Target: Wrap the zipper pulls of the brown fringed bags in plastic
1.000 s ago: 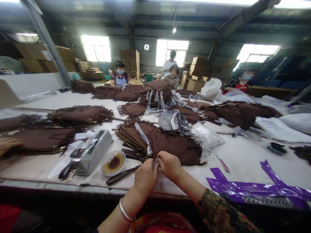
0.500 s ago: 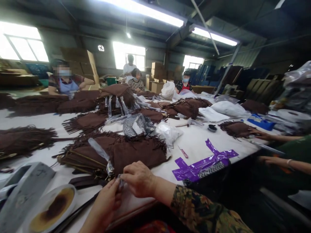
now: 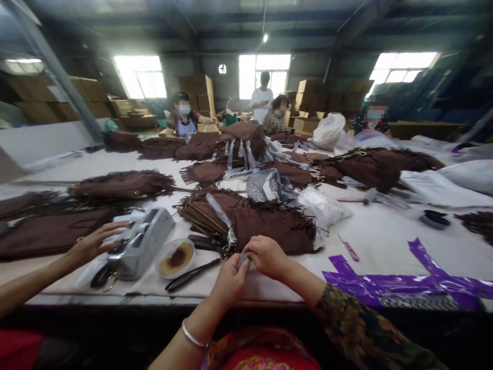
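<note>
My left hand (image 3: 230,280) and my right hand (image 3: 266,255) meet at the near table edge, both pinched on a small clear plastic wrap (image 3: 242,259) that covers a bag's strap end. Just beyond them lies a pile of brown fringed suede bags (image 3: 265,223) with a plastic-wrapped strap (image 3: 222,216) across it. A dark strap (image 3: 190,275) runs left from my hands along the table. What is inside the wrap is hidden by my fingers.
A neighbour's hand (image 3: 94,242) reaches toward a grey tape dispenser (image 3: 144,246) at left, beside a small dish (image 3: 176,257) and scissors (image 3: 100,275). Purple tape strips (image 3: 389,282) and a pink cutter (image 3: 349,249) lie at right. Several workers sit across the white table (image 3: 385,236).
The view swung right, then back to face the table. My hands stay pinched together on the wrap. The neighbour's hand at left has moved in toward the tape dispenser.
</note>
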